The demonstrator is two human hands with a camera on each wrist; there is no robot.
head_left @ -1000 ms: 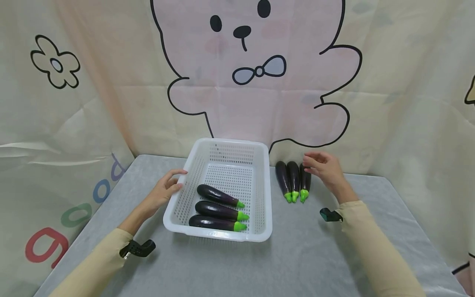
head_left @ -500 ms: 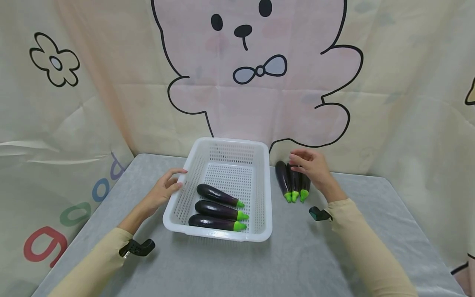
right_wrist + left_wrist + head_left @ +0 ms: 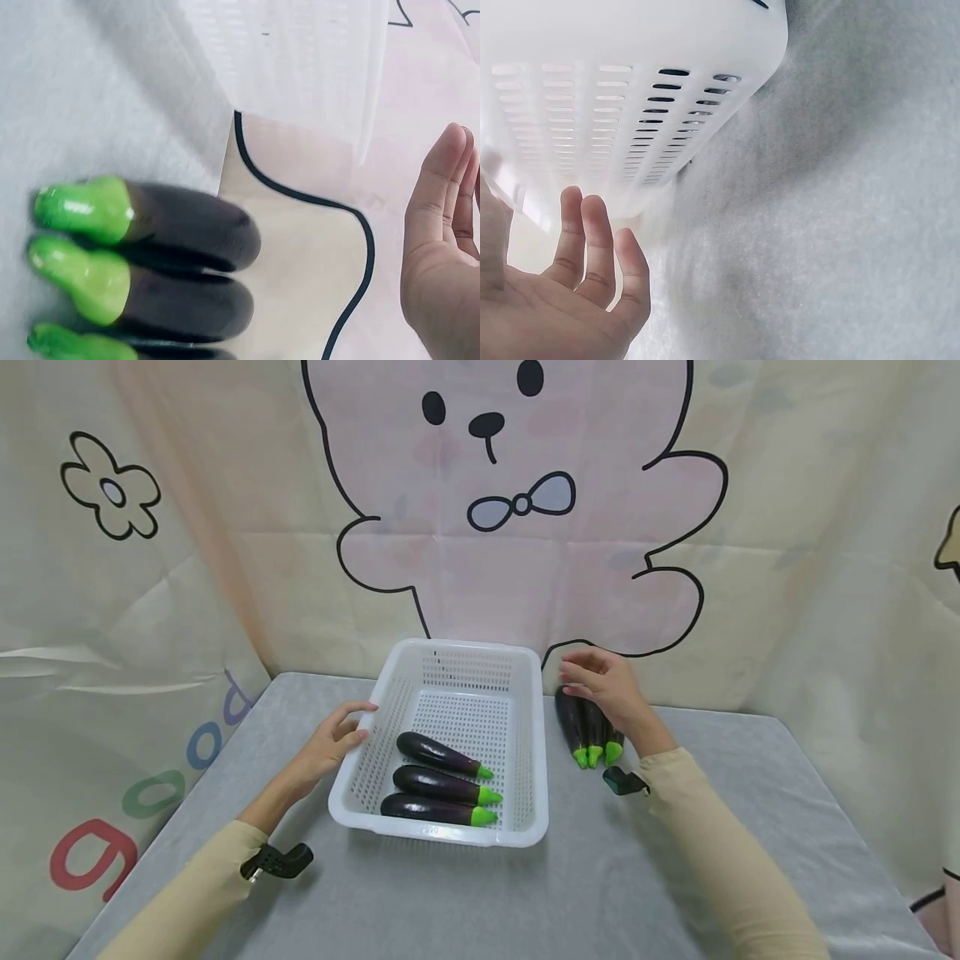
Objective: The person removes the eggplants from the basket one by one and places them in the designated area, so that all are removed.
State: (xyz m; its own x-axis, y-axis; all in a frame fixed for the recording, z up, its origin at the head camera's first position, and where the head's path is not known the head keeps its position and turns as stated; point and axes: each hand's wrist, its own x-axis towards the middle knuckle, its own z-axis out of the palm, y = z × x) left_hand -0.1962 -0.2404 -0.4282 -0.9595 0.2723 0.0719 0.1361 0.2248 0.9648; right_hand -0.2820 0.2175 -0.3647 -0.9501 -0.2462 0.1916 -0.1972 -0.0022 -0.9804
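Observation:
My left hand (image 3: 333,745) touches the left rim of a white perforated plastic basket (image 3: 538,760) with loosely bent fingers. In the left wrist view several of its fingers (image 3: 596,232) stand beside the basket's outer wall. Three dark eggplants with green stem ends lie in the basket's near half, the front eggplant (image 3: 427,808) along the near wall. My right hand (image 3: 611,693) hovers over three more eggplants (image 3: 572,727) right of the basket, partly covering them. The right wrist view shows nothing in that hand (image 3: 442,255) and a gap between it and the eggplants (image 3: 187,300).
A grey cloth (image 3: 570,893) covers the table. Behind it hangs a curtain (image 3: 787,568) printed with a bear, close to the basket's far end. A black wrist camera (image 3: 277,862) sits on the left sleeve, another camera (image 3: 624,781) on the right.
My right hand has moved left across the row of eggplants, from the rightmost to above the leftmost one. My left hand, the basket and the eggplants have stayed in place.

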